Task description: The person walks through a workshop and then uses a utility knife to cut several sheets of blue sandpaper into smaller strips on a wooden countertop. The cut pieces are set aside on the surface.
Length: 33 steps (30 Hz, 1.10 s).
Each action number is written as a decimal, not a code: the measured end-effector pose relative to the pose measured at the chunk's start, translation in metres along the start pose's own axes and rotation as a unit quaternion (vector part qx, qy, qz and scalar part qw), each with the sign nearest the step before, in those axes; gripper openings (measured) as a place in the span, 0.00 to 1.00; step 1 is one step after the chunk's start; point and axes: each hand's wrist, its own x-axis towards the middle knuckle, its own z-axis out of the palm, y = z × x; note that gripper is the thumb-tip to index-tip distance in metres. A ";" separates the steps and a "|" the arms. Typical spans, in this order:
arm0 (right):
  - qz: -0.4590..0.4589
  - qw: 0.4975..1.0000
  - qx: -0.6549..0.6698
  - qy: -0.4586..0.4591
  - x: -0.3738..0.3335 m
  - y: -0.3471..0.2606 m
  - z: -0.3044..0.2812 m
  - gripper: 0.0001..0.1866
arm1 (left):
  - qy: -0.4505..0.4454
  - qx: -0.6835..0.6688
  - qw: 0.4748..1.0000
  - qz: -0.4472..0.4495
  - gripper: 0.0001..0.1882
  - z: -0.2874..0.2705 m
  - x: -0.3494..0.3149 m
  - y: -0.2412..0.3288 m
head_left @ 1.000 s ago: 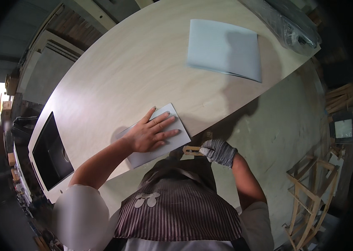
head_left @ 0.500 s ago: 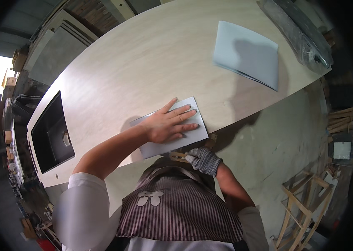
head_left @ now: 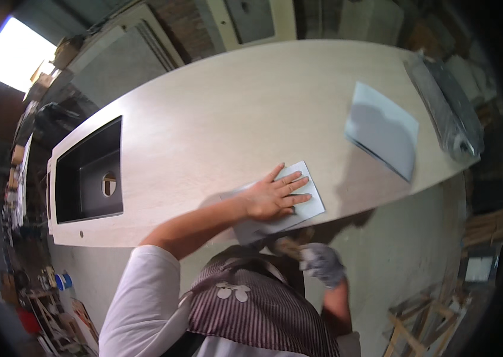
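Note:
My bare left hand (head_left: pixel 276 196) lies flat with fingers spread on a white folded sheet (head_left: pixel 311 205). The sheet rests at the near edge of a pale countertop (head_left: pixel 222 119), its near part reaching that edge. Just below the edge, my right hand (head_left: pixel 322 265), in a grey knit glove, is closed around a tan, wooden-looking tool (head_left: pixel 288 247). Motion blurs both the glove and the tool, and the tool's exact kind does not show. Shadow and my apron (head_left: pixel 263 303) hide what lies under the counter edge.
A dark sink (head_left: pixel 88 196) is set in the counter's left end. Another folded pale-blue sheet (head_left: pixel 382 134) stands to the right, before a plastic-wrapped grey bundle (head_left: pixel 445 110). A wooden frame (head_left: pixel 421 324) is on the floor at lower right. Slabs (head_left: pixel 123 65) lean behind.
The view has shifted, showing more of the counter's far side and the sink. My right hand has drawn back from the counter edge with the tool; my left hand stays on the sheet.

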 end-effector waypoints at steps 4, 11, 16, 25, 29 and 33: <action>-0.167 0.928 -0.197 0.268 -0.035 -0.035 -0.065 0.20 | 0.080 0.011 0.967 -0.242 0.30 -0.011 0.011 0.040; -0.332 0.664 -0.533 0.405 0.050 -0.043 -0.091 0.25 | 0.217 -0.084 0.822 -0.519 0.32 -0.009 0.025 0.030; -0.353 0.582 -0.594 0.430 0.056 -0.040 -0.092 0.28 | 0.361 -0.116 0.844 -0.378 0.23 -0.018 -0.051 0.028; -0.511 0.636 -0.536 0.217 0.043 -0.061 0.003 0.21 | 0.212 -0.086 0.958 -0.172 0.28 -0.015 -0.111 0.096; -0.460 0.660 -0.546 0.236 0.050 -0.053 0.001 0.26 | 0.218 -0.104 0.946 -0.215 0.30 -0.011 -0.109 0.103; -0.405 0.704 -0.523 0.256 0.060 -0.047 -0.001 0.30 | 0.178 -0.143 0.933 -0.277 0.29 -0.015 -0.104 0.102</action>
